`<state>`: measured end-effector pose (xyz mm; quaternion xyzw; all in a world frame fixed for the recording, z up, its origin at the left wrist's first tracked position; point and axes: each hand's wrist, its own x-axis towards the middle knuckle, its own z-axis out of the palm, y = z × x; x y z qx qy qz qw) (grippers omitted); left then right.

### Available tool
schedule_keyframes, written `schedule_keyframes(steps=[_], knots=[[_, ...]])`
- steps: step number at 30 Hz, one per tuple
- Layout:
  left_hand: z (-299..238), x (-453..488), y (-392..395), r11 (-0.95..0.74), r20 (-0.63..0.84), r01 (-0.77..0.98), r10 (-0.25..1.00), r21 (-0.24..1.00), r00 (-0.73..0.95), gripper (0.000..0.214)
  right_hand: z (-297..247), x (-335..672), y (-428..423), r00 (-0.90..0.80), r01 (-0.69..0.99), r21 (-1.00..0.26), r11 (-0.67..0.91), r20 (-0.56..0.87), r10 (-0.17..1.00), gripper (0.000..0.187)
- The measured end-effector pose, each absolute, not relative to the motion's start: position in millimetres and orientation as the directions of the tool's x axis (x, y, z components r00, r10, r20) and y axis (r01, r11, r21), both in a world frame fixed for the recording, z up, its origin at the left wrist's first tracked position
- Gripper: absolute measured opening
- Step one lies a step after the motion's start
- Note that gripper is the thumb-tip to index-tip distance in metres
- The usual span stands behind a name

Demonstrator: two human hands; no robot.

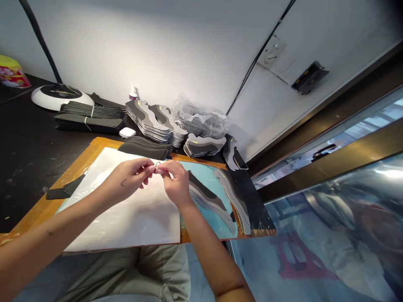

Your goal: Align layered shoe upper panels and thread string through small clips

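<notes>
My left hand (132,175) and my right hand (175,179) meet over the white sheet (126,218), fingertips pinched together. Between them is a small pale loop (158,165), thin like a rubber band; the fingers cover most of it. Just behind my hands lies a fanned stack of dark curved pieces (141,147). To the right of my right forearm, a grey and black shoe upper piece (210,197) rests on the light blue sheet (201,167), with more such pieces (234,201) overlapping near the board's right edge.
Banded bundles of dark strips (90,117), stacks of grey shoe pieces (151,121) and a plastic-wrapped pile (203,119) line the wall. A lamp base (47,98) stands back left. Two dark strips (66,188) lie left of the white sheet. Glass panels (330,209) border the right.
</notes>
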<state>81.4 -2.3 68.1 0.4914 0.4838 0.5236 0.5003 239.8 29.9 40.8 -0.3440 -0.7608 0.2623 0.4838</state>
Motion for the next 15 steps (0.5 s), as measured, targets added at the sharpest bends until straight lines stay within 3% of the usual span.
schedule_keyframes(steps=[3, 8, 12, 15], knots=[[69.3, 87.8, -0.5, 0.094, -0.094, -0.201, 0.996, 0.975, 0.010, 0.020, 40.7, 240.7, 30.6, -0.317, 0.220, -0.741, 0.635, 0.561, 0.765, 0.018], [69.2, 91.1, 5.4, 0.324, -0.308, -0.487, 0.944, 0.811, 0.115, 0.022, 40.4, 241.2, 29.5, -0.349, 0.102, -0.738, 0.667, 0.602, 0.719, 0.018], [70.1, 93.2, 6.2, 0.343, -0.359, -0.625, 0.927, 0.701, 0.106, 0.024, 40.1, 237.6, 22.2, -0.275, 0.189, -0.746, 0.639, 0.585, 0.763, 0.019], [69.0, 98.6, 4.3, 0.305, -0.383, -0.725, 0.922, 0.617, 0.062, 0.027, 36.0, 232.3, 16.9, -0.211, 0.156, -0.804, 0.573, 0.540, 0.815, 0.019]])
